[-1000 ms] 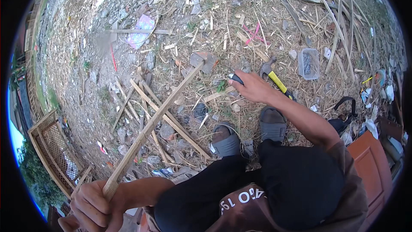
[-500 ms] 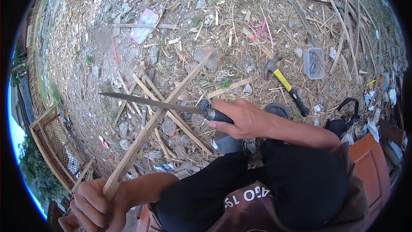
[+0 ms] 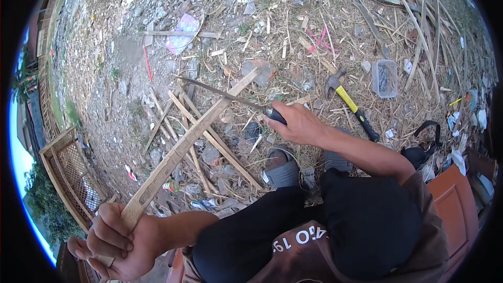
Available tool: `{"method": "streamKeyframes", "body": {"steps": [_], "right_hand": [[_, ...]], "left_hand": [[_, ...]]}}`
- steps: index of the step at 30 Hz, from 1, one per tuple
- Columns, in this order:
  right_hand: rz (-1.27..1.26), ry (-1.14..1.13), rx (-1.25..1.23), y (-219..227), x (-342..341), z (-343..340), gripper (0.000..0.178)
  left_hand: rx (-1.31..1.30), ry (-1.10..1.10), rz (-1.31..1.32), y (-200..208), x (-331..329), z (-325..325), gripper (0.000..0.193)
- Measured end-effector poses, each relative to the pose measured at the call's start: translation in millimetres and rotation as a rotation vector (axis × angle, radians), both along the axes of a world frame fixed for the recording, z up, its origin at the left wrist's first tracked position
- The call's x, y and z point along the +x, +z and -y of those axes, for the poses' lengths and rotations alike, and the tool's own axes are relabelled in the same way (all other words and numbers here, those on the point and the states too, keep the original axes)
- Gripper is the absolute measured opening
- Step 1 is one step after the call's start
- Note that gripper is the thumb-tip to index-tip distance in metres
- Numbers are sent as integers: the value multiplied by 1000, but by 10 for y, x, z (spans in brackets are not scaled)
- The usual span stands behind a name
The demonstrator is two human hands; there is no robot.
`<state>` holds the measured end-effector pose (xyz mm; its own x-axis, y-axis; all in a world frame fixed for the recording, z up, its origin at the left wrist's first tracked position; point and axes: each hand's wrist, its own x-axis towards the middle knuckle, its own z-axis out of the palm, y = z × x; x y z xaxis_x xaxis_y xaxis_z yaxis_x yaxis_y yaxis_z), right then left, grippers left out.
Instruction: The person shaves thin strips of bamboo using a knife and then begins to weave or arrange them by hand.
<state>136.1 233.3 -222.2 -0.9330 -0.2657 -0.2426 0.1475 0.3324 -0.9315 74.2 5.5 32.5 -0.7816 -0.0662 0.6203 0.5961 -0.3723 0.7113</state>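
My left hand (image 3: 121, 238), at the lower left, is closed around the near end of a flat wooden strip (image 3: 175, 152). The strip slants up and away to the right, its far end near a flat stone on the ground. In my right hand (image 3: 299, 123) is the black handle of a long-bladed knife (image 3: 209, 88). Its dark blade points to the left and crosses the strip close to the far end. Dark notches or marks show along the strip's face. Whether the edge bites into the wood cannot be made out.
Thin wooden slats (image 3: 225, 149) lie crossed beneath the strip. To the right are a yellow-and-black claw hammer (image 3: 348, 99) and a clear tub of nails (image 3: 385, 79). A latticed wooden frame (image 3: 73, 170) stands at the left. Long strips (image 3: 419, 26) are heaped at the far right.
My right hand has carried the knife up and away, from about the strip's middle to nearer its far end, and the blade is angled differently. My left hand keeps hold of the strip.
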Motion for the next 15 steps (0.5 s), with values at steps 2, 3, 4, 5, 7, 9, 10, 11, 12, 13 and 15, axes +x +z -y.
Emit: {"method": "streamKeyframes", "body": {"steps": [2,3,4,5,7,9,10,11,12,13,15], "right_hand": [[57,-69,-24,168,91,118,28],[40,-21,-65,370,62,114,28],[38,-14,-67,541,13,109,28],[-58,82,-129,671,-7,132,28],[-166,196,-210,818,-33,196,29],[-358,155,-335,885,-39,236,28],[-358,157,-341,773,-25,236,28],[-276,100,-211,543,-13,201,28],[-195,44,-82,305,-14,150,27],[-112,23,-50,81,-10,50,28],[-23,8,-20,93,-92,15,28]], "left_hand": [[-4,111,6,-41,-38,-4,13],[-11,242,-12,-32,-22,-10,12],[-13,248,-14,-34,13,-40,12],[-19,167,-19,-64,48,-83,12],[-61,182,-35,-10,76,-113,11],[-51,142,-15,10,71,-59,11],[-36,100,6,9,75,-29,11],[-25,92,14,14,51,-22,10],[-32,94,1,11,53,-9,10],[-26,73,16,29,78,-5,9],[-38,135,6,16,140,-110,9]]}}
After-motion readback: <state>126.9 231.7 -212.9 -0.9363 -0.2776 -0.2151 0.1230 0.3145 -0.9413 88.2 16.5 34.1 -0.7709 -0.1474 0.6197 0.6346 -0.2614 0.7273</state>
